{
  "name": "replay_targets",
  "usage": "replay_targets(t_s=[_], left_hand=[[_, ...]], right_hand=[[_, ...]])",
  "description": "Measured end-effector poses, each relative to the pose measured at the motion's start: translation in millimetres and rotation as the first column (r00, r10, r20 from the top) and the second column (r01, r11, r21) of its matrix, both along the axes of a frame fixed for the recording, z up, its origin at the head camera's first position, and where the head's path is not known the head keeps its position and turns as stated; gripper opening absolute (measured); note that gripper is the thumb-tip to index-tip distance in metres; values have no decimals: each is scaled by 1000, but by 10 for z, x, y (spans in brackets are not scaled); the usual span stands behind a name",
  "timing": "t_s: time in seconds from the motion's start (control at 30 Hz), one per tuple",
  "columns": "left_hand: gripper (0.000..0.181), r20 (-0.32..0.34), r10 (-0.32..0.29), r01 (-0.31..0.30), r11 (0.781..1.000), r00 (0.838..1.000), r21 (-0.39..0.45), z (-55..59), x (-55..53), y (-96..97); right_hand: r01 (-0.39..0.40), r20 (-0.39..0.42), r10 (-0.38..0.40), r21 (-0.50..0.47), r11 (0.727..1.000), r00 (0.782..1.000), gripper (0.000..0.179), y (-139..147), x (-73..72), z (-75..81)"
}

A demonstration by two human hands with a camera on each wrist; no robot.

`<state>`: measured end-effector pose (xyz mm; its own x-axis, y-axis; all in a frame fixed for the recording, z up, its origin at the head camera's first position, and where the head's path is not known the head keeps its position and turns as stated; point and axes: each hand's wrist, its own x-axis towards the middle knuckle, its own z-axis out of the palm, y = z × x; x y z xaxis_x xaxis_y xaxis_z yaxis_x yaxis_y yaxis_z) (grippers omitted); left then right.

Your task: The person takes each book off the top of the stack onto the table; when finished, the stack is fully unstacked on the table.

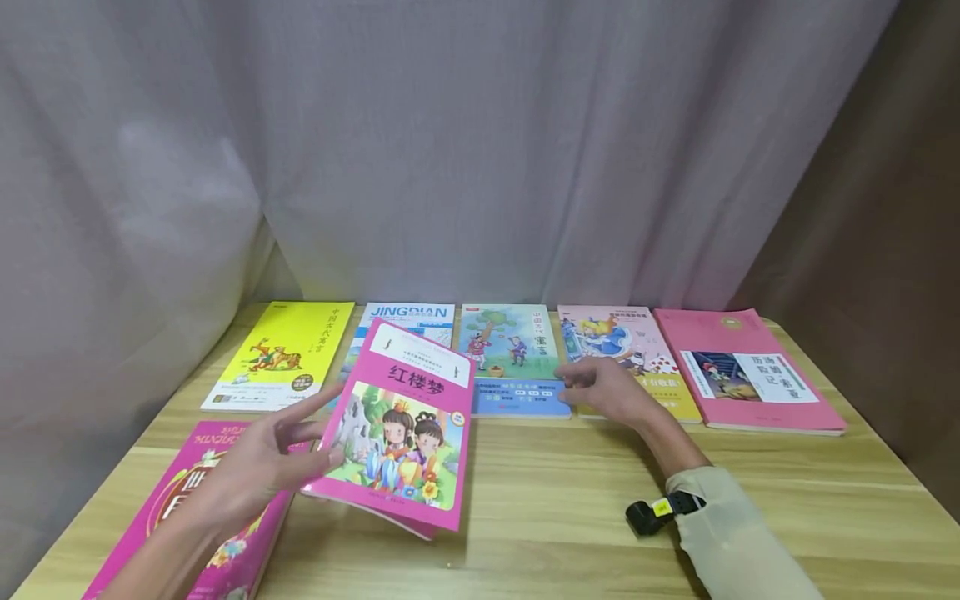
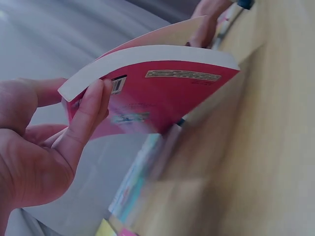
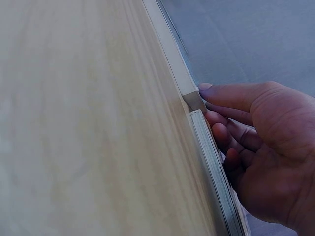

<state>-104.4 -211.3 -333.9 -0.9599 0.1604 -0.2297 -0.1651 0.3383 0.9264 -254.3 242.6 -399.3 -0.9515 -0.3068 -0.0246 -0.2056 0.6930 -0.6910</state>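
Observation:
My left hand (image 1: 262,467) holds a pink storybook (image 1: 408,446) by its left edge, tilted up above the table. Its cover shows two cartoon children; in the left wrist view the pink back cover (image 2: 147,98) and white page edges face the camera. My right hand (image 1: 611,392) is over the row of books, fingers loosely bent. Its fingertips overlap the right edge of a green-and-blue book (image 1: 517,396). The right wrist view puts the thumb of this hand (image 3: 275,152) right at a book's corner, beside another book's edge (image 3: 219,177).
A yellow book (image 1: 300,333), a blue-and-white book (image 1: 408,312), a book with a girl in blue (image 1: 660,383) and a pink book (image 1: 765,412) complete the back row. Another pink book (image 1: 240,533) lies front left on the wooden table (image 1: 555,517). Grey curtain (image 1: 465,150) hangs behind.

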Motion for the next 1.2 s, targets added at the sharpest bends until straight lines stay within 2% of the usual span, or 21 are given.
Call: replay_targets(t_s=[0.17, 0.33, 0.5, 0.57, 0.63, 0.7, 0.77, 0.87, 0.93, 1.03, 1.1, 1.2], left_hand=[[90, 39, 55, -52, 995, 998, -82, -141, 186, -91], [94, 88, 72, -60, 990, 994, -131, -243, 303, -129], [93, 203, 102, -72, 986, 974, -149, -306, 405, -154], [92, 253, 116, -89, 989, 961, -116, -328, 442, -166], [92, 282, 126, -97, 989, 951, -112, -369, 474, -181], [93, 303, 109, -83, 992, 947, -95, -424, 501, -217], [95, 310, 78, -53, 995, 947, -88, -476, 517, -259], [97, 287, -14, 31, 998, 958, -55, -547, 526, -335], [97, 275, -28, 53, 995, 961, -83, -568, 523, -335], [95, 260, 20, 31, 981, 965, -191, -587, 507, -275], [95, 256, 68, 4, 962, 964, -272, -593, 498, -230], [96, 259, 106, -18, 947, 960, -321, -600, 491, -197]], right_hand=[[-17, -16, 17, -4, 1000, 1000, 45, -21, 8, -1], [-10, -14, 10, 5, 1000, 1000, 45, -30, 15, 9], [-10, -12, 10, 2, 1000, 1000, 46, -38, 7, 15], [-7, -8, 7, 3, 1000, 1000, 46, -34, 6, 14], [-4, -2, 4, 5, 1000, 1000, 47, -29, 4, 15], [-3, 3, 3, 9, 1000, 1000, 47, -23, 5, 19], [-1, 9, 1, 8, 1000, 1000, 47, -16, 4, 27], [0, 10, 0, 8, 1000, 1000, 47, -3, 2, 38], [2, 12, -2, 4, 1000, 1000, 47, 9, -3, 38], [4, 21, -4, -2, 1000, 1000, 48, 20, -2, 27], [8, 26, -8, -3, 1000, 1000, 48, 20, 1, 20], [13, 23, -13, 2, 1000, 1000, 48, 14, 2, 13]])
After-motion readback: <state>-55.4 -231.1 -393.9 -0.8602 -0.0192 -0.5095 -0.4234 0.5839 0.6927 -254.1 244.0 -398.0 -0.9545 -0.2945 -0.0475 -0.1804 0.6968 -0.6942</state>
